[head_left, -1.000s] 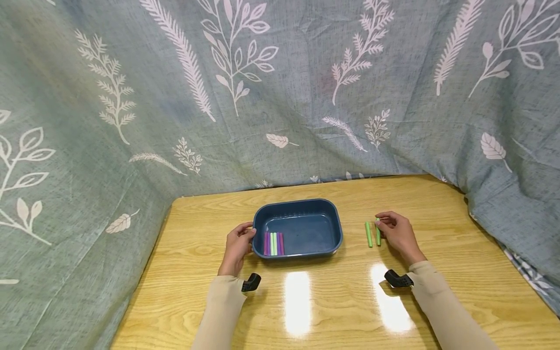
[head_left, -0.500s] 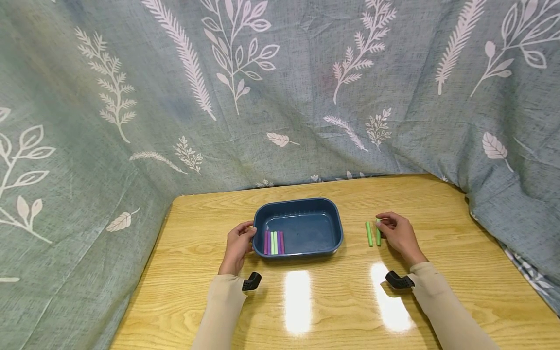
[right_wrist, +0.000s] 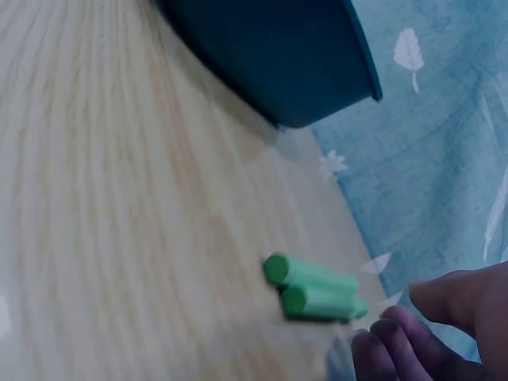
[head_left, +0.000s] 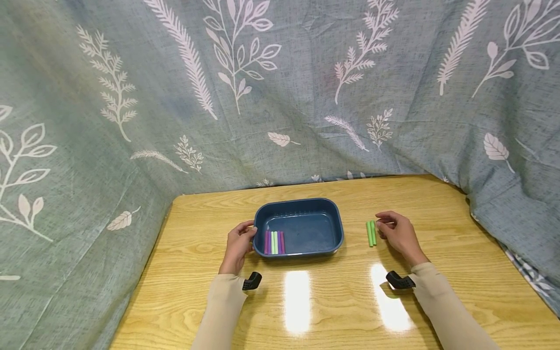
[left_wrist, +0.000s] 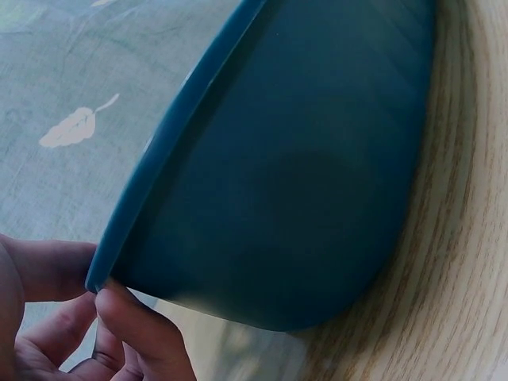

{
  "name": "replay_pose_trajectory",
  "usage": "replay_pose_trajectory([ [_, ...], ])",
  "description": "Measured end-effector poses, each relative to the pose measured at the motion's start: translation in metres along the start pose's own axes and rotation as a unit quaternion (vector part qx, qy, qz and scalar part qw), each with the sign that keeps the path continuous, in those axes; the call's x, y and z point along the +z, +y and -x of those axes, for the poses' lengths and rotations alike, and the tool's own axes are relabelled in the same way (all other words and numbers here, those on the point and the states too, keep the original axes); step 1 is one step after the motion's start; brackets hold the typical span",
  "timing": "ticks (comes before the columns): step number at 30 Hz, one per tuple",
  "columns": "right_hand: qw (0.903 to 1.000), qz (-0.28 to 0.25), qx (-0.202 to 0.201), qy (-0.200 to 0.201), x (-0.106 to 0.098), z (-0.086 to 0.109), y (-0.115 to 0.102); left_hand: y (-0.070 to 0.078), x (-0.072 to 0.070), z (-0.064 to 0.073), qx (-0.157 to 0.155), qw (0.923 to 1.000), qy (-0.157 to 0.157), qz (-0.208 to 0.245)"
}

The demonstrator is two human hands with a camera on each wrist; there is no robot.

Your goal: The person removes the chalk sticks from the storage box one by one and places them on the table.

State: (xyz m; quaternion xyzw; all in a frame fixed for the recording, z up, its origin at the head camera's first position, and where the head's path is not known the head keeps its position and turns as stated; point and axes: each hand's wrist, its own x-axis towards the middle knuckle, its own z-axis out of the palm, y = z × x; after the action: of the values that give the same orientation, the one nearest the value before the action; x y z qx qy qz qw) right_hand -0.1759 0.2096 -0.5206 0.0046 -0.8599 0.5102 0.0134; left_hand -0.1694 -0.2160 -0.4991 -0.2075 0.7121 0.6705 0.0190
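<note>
In the head view my left hand [head_left: 239,244] pinches the left rim of a dark blue plastic tub [head_left: 309,232]. The left wrist view shows thumb and finger either side of the rim [left_wrist: 127,230]. Purple sticks [head_left: 267,243] and pale green sticks [head_left: 274,243] lie side by side in the tub's near left corner. Two bright green chalk-like sticks [head_left: 371,234] lie together on the table, right of the tub. Just right of them is my right hand [head_left: 399,236], fingers bent; in the right wrist view its thumb and fingertips are apart, with nothing between them, near the sticks' far ends.
Light wood table [head_left: 341,301] carries everything, with bright glare patches near the front. A grey-green leaf-patterned cloth [head_left: 297,97] hangs behind and along both sides. A black wrist mount [head_left: 252,281] juts from each sleeve.
The right-hand green stick, gripped before, has moved left against the other one and been let go. The left hand stays on the tub's rim.
</note>
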Motion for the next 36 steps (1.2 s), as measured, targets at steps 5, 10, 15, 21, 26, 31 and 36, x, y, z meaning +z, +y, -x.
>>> replay_pose_trajectory([
  [5, 0.9997, 0.001, -0.022, 0.014, 0.002, -0.003, -0.012, -0.001, 0.0, -0.001, 0.006, 1.0, 0.002, 0.004],
  [10, 0.9989, -0.012, -0.042, 0.016, 0.008, -0.004, -0.026, -0.001, 0.0, 0.0, 0.004, 1.0, 0.004, 0.004],
  [15, 0.9976, -0.034, -0.06, 0.01, 0.015, -0.004, -0.038, 0.0, -0.001, 0.001, 0.002, 1.0, 0.003, 0.001],
  [21, 0.9948, -0.056, -0.084, 0.012, 0.027, -0.008, -0.047, -0.001, -0.001, 0.0, 0.0, 1.0, 0.004, 0.002],
  [26, 0.9933, -0.069, -0.093, 0.008, 0.04, -0.011, -0.057, -0.001, 0.0, -0.001, -0.001, 1.0, 0.004, 0.001],
  [31, 0.9923, -0.081, -0.094, 0.001, 0.053, -0.012, -0.071, -0.001, -0.001, -0.002, 0.0, 1.0, 0.003, 0.002],
  [36, 0.9914, -0.083, -0.101, -0.009, 0.065, -0.011, -0.081, -0.001, -0.001, -0.002, -0.002, 1.0, 0.001, -0.003],
])
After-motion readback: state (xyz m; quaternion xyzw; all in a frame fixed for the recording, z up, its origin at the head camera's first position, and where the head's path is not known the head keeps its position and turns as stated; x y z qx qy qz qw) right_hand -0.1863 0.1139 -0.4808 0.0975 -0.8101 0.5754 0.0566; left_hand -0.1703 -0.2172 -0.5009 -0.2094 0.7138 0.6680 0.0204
